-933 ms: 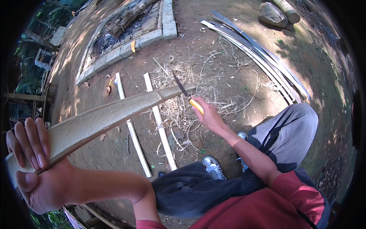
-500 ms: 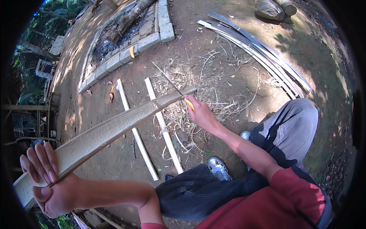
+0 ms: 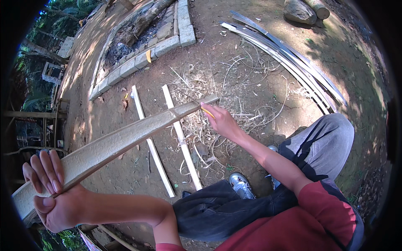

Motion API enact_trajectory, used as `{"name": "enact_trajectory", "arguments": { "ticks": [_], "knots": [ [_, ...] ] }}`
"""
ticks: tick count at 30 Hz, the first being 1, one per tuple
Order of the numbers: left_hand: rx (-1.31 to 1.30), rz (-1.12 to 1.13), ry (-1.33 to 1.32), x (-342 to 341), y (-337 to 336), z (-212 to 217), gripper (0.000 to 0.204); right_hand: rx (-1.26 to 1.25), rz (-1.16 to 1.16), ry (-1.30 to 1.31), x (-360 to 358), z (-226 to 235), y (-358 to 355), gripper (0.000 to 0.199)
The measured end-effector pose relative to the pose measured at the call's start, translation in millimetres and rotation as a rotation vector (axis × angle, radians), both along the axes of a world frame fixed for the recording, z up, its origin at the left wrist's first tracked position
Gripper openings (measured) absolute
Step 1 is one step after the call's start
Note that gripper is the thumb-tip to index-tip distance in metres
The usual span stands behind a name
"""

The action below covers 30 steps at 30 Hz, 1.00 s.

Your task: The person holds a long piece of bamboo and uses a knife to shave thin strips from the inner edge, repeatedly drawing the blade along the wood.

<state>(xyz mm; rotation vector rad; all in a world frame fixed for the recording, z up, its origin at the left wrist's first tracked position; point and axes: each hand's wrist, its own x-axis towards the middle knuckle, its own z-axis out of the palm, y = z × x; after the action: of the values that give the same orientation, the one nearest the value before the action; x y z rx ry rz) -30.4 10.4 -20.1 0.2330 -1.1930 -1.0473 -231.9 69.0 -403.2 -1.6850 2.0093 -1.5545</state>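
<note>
A long split length of bamboo (image 3: 121,140), its pale hollow side up, slants across the view from lower left to centre. My left hand (image 3: 54,188) is closed round its wide near end, the thumb below and fingers over the far edge. At the other end my right hand (image 3: 224,123) grips a knife by its yellow handle (image 3: 207,112). The thin, dark knife blade (image 3: 188,97) lies against the bamboo's edge near the tip and is hard to make out against the ground.
Two pale bamboo strips (image 3: 153,146) (image 3: 183,142) lie on the dirt under the bamboo. Curly shavings (image 3: 209,144) are heaped past them. More long strips (image 3: 289,62) lie at far right, near a rock (image 3: 300,11). A block-edged fire pit (image 3: 138,62) is at far left.
The knife blade has tilted, its tip now lower and closer to the bamboo. My right thumb has come up against the bamboo's edge. The whole view has shifted slightly.
</note>
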Motion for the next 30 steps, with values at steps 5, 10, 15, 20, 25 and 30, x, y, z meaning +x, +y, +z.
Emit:
{"name": "enact_trajectory", "arguments": {
  "ticks": [5, 10, 15, 20, 25, 30],
  "knots": [
    [-0.013, -0.071, 0.010, -1.0, 1.6, 4.4, 0.032, 0.270, -0.055, -0.219, -34.5, -47.5, -0.6, 0.034],
    [0.025, -0.097, -0.003, 13.8, -12.9, 1.2, 0.033, 0.286, 0.057, -0.314, -12.0, 23.4, 5.1, 0.034],
    [0.001, -0.095, -0.031, 19.2, -13.4, 1.4, 0.033, -0.056, 0.052, -0.135, 14.5, 40.5, 14.1, 0.034],
    [0.032, -0.116, -0.033, 8.0, -8.9, 6.6, 0.032, 0.400, -0.099, -0.237, -23.6, -37.5, 19.1, 0.033],
    [0.004, -0.188, -0.085, 35.0, -23.4, 2.7, 0.033, -0.002, -0.029, -0.100, 6.2, 30.8, 4.0, 0.035],
    [0.010, -0.297, -0.095, 32.5, -21.6, 2.3, 0.033, 0.431, -0.088, -0.007, -35.1, -60.7, 14.9, 0.033]
  ]
}}
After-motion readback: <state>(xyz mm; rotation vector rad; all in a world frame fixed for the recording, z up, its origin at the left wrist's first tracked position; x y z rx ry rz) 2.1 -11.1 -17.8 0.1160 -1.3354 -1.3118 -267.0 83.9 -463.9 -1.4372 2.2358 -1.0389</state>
